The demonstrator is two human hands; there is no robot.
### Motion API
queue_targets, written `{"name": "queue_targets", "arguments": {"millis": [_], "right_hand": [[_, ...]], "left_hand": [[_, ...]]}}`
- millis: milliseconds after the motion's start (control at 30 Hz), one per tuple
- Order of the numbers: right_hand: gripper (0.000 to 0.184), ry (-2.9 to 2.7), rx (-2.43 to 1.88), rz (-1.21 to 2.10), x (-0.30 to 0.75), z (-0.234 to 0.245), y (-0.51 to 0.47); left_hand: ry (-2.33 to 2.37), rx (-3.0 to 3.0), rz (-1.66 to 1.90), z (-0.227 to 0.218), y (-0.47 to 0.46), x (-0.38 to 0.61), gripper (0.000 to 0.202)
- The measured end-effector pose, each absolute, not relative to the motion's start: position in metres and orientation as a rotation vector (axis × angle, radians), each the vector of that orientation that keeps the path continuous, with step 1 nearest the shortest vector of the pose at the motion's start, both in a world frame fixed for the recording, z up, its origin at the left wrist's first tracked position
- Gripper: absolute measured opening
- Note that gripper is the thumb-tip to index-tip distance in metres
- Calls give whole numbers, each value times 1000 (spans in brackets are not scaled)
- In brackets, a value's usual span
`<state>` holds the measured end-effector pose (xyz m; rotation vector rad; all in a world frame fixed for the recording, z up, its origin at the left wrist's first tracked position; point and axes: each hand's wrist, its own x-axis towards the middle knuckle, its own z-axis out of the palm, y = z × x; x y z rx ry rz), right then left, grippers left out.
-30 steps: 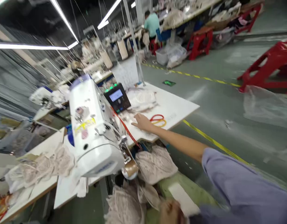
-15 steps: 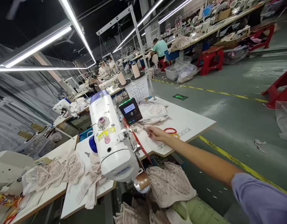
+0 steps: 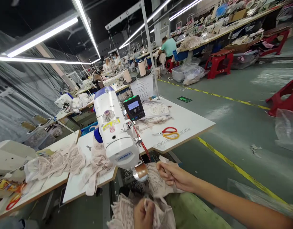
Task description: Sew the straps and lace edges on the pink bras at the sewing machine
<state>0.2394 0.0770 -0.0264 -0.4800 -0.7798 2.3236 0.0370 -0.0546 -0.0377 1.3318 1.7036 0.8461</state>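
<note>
My left hand [image 3: 143, 213] is low in the view, closed with a thin pale strap between thumb and fingers; it seems to belong to the beige lace bras [image 3: 124, 210] bunched around it. My right hand [image 3: 172, 176] is over my lap with its fingers pinched together. A small whitish strip [image 3: 163, 159] shows at its fingertips. Right beside and below that hand lies a beige lace bra cup [image 3: 156, 181]. The white sewing machine [image 3: 121, 143] stands just left of it, and a red ribbon [image 3: 143, 145] hangs down the machine's side.
Red-and-yellow-handled scissors [image 3: 169, 133] lie on the white table [image 3: 189, 114]. Behind them is a pile of bra pieces [image 3: 157, 111] beside the control panel [image 3: 134, 107]. More lace pieces [image 3: 98, 165] lie left of the machine. A person in a teal shirt [image 3: 170, 47] sits farther off.
My right hand has come back from the table beside the control panel to above my lap, with a whitish strip at its fingers. My left hand has come into view. The scissors are now uncovered.
</note>
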Motion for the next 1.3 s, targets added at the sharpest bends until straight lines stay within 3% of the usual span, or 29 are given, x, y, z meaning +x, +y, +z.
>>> {"name": "queue_targets", "arguments": {"millis": [100,200,367,733,1000,1167,1300], "right_hand": [[53,-1111,-619,2200,234,-33,56],[58,-1445,-688,2075,235,-34,44],[38,-1538,-733,2096,240,-36,38],[23,-1718,-795,1976,235,-32,37],[30,-1233,-768,2357,235,-44,41],[19,-997,-799,2381,230,-45,41],[24,-992,-796,2399,230,-39,44]], "left_hand": [[1624,1445,819,-24,-35,46,62],[1573,1420,756,-17,-28,54,55],[1529,1279,663,-19,-33,55,46],[1556,1370,600,-17,-32,58,44],[1323,1392,722,-22,-27,47,34],[1436,1281,959,-49,-38,59,45],[1532,1234,1009,-54,-44,64,48]]}}
